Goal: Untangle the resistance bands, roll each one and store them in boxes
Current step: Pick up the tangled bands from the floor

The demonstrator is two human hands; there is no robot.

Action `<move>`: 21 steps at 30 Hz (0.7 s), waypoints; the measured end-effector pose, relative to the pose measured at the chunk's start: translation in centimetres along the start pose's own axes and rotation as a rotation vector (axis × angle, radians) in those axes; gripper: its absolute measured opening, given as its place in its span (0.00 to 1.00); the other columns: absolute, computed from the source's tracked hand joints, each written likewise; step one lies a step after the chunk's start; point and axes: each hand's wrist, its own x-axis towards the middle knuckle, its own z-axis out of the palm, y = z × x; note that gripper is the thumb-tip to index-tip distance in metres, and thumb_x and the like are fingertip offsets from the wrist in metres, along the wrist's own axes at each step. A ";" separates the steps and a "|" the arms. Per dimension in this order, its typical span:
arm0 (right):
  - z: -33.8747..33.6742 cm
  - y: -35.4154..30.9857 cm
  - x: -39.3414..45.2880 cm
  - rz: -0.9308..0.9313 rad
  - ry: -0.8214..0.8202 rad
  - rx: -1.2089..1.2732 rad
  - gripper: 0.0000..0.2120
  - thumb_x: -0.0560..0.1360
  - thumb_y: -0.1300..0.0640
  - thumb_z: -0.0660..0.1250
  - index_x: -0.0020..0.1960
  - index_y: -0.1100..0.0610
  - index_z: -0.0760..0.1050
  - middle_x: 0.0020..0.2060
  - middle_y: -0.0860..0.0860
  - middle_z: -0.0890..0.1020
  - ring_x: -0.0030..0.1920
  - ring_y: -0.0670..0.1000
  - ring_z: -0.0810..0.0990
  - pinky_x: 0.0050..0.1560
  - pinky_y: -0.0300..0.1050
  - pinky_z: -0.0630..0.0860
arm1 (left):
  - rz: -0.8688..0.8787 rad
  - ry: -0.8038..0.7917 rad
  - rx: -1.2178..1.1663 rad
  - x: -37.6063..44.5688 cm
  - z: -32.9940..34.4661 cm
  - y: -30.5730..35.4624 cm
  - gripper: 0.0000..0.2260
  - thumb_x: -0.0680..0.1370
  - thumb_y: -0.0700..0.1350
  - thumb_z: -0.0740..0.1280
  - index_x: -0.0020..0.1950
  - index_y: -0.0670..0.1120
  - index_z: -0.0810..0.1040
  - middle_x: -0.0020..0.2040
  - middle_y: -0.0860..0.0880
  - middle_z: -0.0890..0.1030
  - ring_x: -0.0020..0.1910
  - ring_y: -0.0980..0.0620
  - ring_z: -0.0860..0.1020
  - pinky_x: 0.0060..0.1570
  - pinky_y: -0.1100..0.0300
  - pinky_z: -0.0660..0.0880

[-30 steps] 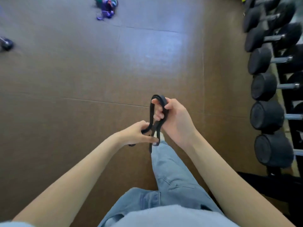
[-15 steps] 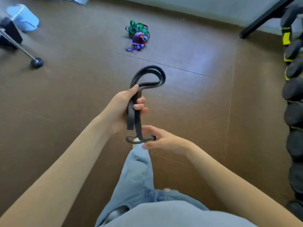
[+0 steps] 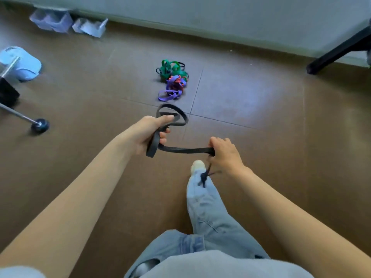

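Left hand (image 3: 147, 131): fingers (image 3: 163, 135) curled round black resistance band (image 3: 186, 150), loop sticking out beyond thumb. Right hand (image 3: 224, 152): fingers clamped on band's other end, short tail dangling below wrist. Band stretched between hands in mid-air, above floor (image 3: 261, 121). Step in hand, by judgement: straightening freed black band before rolling. Next move calls for flattening twist, then winding from one end. Tangled green, purple, orange bands (image 3: 173, 81) on floor ahead, untouched. Open boxes (image 3: 52, 22) at far wall, floor's far-left corner.
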 end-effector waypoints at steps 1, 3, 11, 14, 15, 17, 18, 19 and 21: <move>-0.7 0.2 3.2 0.021 -0.036 -0.028 0.10 0.73 0.58 0.67 0.46 0.56 0.64 0.46 0.54 0.76 0.47 0.56 0.71 0.43 0.47 0.68 | 0.001 0.016 0.055 2.4 -0.7 1.6 0.10 0.77 0.49 0.66 0.46 0.43 0.71 0.34 0.48 0.69 0.21 0.58 0.65 0.21 0.66 0.65; -2.9 0.2 9.6 0.074 -0.165 0.022 0.10 0.72 0.57 0.68 0.48 0.57 0.68 0.43 0.53 0.77 0.45 0.56 0.75 0.40 0.46 0.73 | -0.008 0.058 0.300 6.7 -2.6 4.6 0.15 0.73 0.54 0.70 0.48 0.44 0.73 0.35 0.49 0.71 0.26 0.56 0.67 0.27 0.64 0.66; -12.6 -8.4 31.4 0.088 -0.465 1.244 0.09 0.75 0.69 0.63 0.50 0.58 0.77 0.40 0.55 0.84 0.39 0.51 0.84 0.39 0.41 0.80 | 0.119 0.020 0.690 19.5 -8.1 14.2 0.19 0.67 0.59 0.74 0.52 0.54 0.75 0.49 0.52 0.79 0.52 0.51 0.77 0.49 0.58 0.73; -12.9 -11.3 38.7 0.198 -0.539 1.574 0.10 0.77 0.70 0.58 0.52 0.63 0.76 0.43 0.58 0.82 0.40 0.52 0.83 0.41 0.40 0.80 | 0.198 0.257 0.729 25.5 -10.7 18.1 0.11 0.65 0.62 0.68 0.30 0.56 0.73 0.39 0.46 0.76 0.52 0.40 0.75 0.54 0.50 0.72; -12.5 -12.0 41.2 0.243 -0.531 1.655 0.10 0.78 0.70 0.57 0.54 0.65 0.75 0.46 0.61 0.81 0.42 0.53 0.83 0.43 0.41 0.81 | 0.218 0.285 0.685 27.6 -12.0 19.4 0.13 0.68 0.58 0.69 0.28 0.54 0.71 0.38 0.45 0.74 0.49 0.41 0.75 0.51 0.53 0.72; -11.5 -13.2 46.5 0.315 -0.462 1.804 0.10 0.77 0.71 0.57 0.56 0.66 0.74 0.51 0.63 0.80 0.46 0.54 0.83 0.49 0.42 0.80 | 0.207 0.246 0.460 32.1 -15.4 21.9 0.10 0.75 0.46 0.69 0.34 0.49 0.74 0.36 0.46 0.75 0.40 0.47 0.76 0.40 0.59 0.70; -10.9 -13.6 49.1 0.347 -0.397 1.843 0.11 0.77 0.71 0.58 0.56 0.65 0.74 0.52 0.62 0.80 0.49 0.54 0.83 0.52 0.43 0.80 | 0.164 0.198 0.288 34.1 -17.2 23.1 0.08 0.76 0.41 0.67 0.37 0.45 0.75 0.33 0.48 0.78 0.35 0.50 0.78 0.36 0.61 0.71; -10.4 -13.8 51.8 0.386 -0.311 1.844 0.12 0.76 0.71 0.59 0.57 0.64 0.73 0.52 0.60 0.80 0.51 0.53 0.82 0.54 0.44 0.79 | 0.108 0.191 0.117 36.3 -19.1 24.2 0.07 0.77 0.39 0.65 0.39 0.43 0.75 0.30 0.50 0.79 0.30 0.53 0.78 0.32 0.62 0.72; -9.4 -13.6 56.7 0.526 -0.163 1.717 0.14 0.76 0.71 0.60 0.60 0.63 0.71 0.52 0.58 0.79 0.52 0.54 0.79 0.54 0.45 0.76 | -0.048 0.299 -0.084 40.1 -23.0 26.2 0.06 0.77 0.38 0.64 0.40 0.42 0.73 0.29 0.49 0.80 0.28 0.53 0.79 0.27 0.64 0.73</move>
